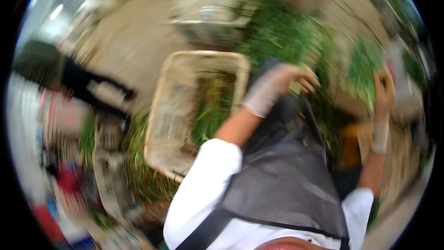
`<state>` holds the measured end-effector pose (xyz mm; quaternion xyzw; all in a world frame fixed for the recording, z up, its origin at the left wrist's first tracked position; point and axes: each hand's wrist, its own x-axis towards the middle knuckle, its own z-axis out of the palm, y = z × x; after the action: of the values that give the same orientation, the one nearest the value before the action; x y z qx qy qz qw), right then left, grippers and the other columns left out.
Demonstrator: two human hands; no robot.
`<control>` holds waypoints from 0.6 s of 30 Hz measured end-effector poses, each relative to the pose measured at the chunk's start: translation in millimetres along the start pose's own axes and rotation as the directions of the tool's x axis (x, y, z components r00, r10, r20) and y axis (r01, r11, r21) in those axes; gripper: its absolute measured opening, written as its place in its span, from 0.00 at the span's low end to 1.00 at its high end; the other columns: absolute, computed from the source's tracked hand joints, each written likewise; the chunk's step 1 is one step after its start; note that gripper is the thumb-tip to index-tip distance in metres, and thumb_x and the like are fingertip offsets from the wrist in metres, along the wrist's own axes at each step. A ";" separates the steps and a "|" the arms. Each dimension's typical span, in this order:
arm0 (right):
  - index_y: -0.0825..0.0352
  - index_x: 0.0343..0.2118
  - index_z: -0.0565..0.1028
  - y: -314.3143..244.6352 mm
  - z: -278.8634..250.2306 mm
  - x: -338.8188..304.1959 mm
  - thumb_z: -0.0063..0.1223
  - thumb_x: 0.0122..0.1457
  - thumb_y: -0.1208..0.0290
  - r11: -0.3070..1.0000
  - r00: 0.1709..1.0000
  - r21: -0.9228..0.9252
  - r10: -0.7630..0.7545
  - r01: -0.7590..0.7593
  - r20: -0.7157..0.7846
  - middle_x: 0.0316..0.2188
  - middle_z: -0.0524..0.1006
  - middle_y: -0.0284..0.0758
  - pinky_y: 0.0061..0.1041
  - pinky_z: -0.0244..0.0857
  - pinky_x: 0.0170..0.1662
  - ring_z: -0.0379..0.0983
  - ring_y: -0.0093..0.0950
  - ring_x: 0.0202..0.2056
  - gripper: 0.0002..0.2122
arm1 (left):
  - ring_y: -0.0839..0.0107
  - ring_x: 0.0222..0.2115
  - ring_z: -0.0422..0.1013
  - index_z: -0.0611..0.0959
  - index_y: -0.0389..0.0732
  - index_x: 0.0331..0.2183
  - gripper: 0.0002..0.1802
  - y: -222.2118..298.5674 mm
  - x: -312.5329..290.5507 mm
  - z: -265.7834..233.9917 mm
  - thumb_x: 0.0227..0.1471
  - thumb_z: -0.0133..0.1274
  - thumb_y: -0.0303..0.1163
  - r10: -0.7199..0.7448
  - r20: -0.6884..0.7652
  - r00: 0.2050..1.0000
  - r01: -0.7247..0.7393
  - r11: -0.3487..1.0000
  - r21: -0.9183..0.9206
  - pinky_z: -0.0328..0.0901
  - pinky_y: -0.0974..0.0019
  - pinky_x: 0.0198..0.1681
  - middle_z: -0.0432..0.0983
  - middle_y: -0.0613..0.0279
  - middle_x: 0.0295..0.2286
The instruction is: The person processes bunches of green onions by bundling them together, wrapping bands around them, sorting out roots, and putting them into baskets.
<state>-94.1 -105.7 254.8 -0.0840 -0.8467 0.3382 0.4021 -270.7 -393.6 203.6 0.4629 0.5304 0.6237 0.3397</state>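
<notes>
My left hand (pixel 282 83), in a thin whitish glove, reaches over my dark apron (pixel 282 171). Its fingers look bent but apart. A small pale yellowish patch shows below them, too blurred to name or to tell whether I touch it. On the right, my gloved right hand (pixel 384 90) is closed at the edge of a bunch of leafy greens (pixel 364 65). The bunch's leaves spread away from the fingers. Beyond my left hand lies a large heap of the same kind of greens (pixel 282 32). The whole picture is smeared by motion.
A cream plastic crate (pixel 159 97) with some greens inside stands left of me. Farther off is a packed pale crate (pixel 208 23). Loose greens (pixel 143 166) lie on the left. A person in dark trousers (pixel 90 83) stands at far left. An orange thing (pixel 350 146) sits near my right forearm.
</notes>
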 end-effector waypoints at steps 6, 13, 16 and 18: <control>0.64 0.37 0.76 30.3 53.7 -84.5 0.48 0.55 0.65 0.943 0.539 -0.295 0.331 -0.156 0.775 0.36 0.76 0.39 0.32 0.66 0.41 0.73 0.35 0.38 0.11 | 0.85 0.12 0.57 0.75 0.36 0.46 0.18 -19.0 -4.8 -87.4 0.59 0.42 0.37 0.000 -0.188 0.982 -0.171 0.408 -0.897 0.56 0.82 0.15 0.73 0.65 0.27; 0.70 0.30 0.76 98.5 92.1 -55.2 0.41 0.57 0.48 0.541 0.656 -0.689 0.744 -0.482 0.126 0.23 0.76 0.43 0.34 0.67 0.32 0.75 0.34 0.28 0.25 | 0.83 0.13 0.55 0.75 0.37 0.43 0.17 -88.0 55.1 -1.5 0.59 0.44 0.39 -0.397 -0.048 0.916 0.137 0.423 -0.896 0.51 0.79 0.13 0.70 0.68 0.22; 0.70 0.30 0.78 141.1 117.8 -54.1 0.38 0.57 0.42 0.349 0.502 -0.827 0.860 -0.441 0.095 0.26 0.77 0.42 0.35 0.68 0.31 0.76 0.35 0.29 0.29 | 0.82 0.12 0.53 0.75 0.37 0.43 0.15 -93.2 60.1 18.8 0.59 0.43 0.36 -0.435 -0.004 0.900 0.212 0.446 -0.870 0.49 0.77 0.12 0.71 0.67 0.23; 0.68 0.33 0.79 168.3 130.7 -65.1 0.47 0.55 0.47 0.299 0.507 -0.771 0.861 -0.562 -0.035 0.30 0.78 0.44 0.34 0.69 0.35 0.76 0.37 0.33 0.24 | 0.81 0.12 0.53 0.75 0.37 0.44 0.15 -99.0 57.7 17.5 0.58 0.44 0.34 -0.458 0.065 0.887 0.243 0.343 -0.907 0.49 0.77 0.13 0.71 0.64 0.23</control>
<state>-169.3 -71.3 47.9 -0.5365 -0.8307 0.1437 -0.0392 -280.6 -314.3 119.7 0.0187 0.2340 0.7625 0.6029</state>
